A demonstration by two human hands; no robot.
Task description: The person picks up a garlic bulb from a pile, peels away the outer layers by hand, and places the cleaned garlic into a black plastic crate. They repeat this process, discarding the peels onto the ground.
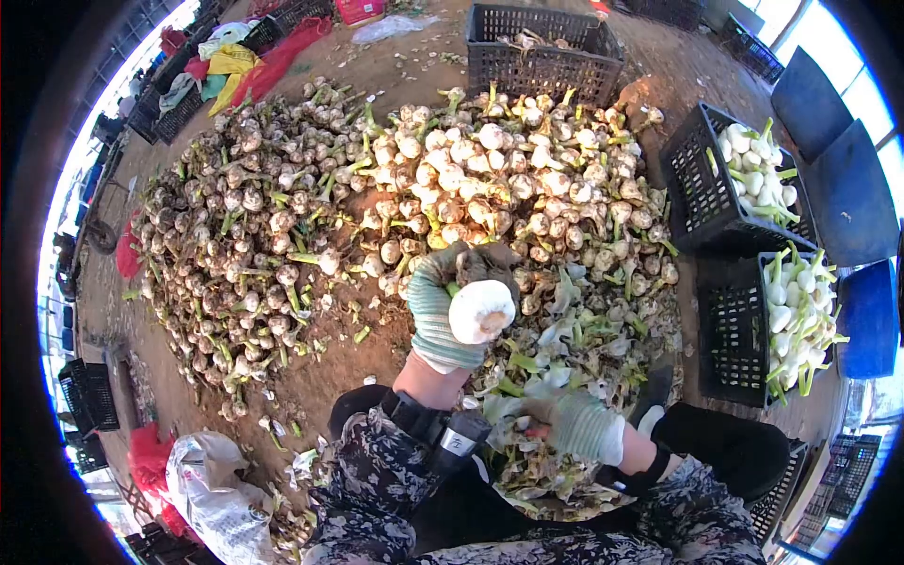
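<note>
Clamping the left grip (443, 320) round the stem side of a white garlic bulb (482, 313), showing its root end upward and holding it just this side of the garlic heap (452, 176). Likely handling light and firm, probably slipping a little on its papery skin, perhaps bruising under a hard squeeze; best being taken by the stem or cupped round the sides. Lower down, curling the right grip (586, 428) over leafy peelings (603, 345), close by a small orange-red object (537, 431); cannot tell whether clamping on it or merely lying beside it.
</note>
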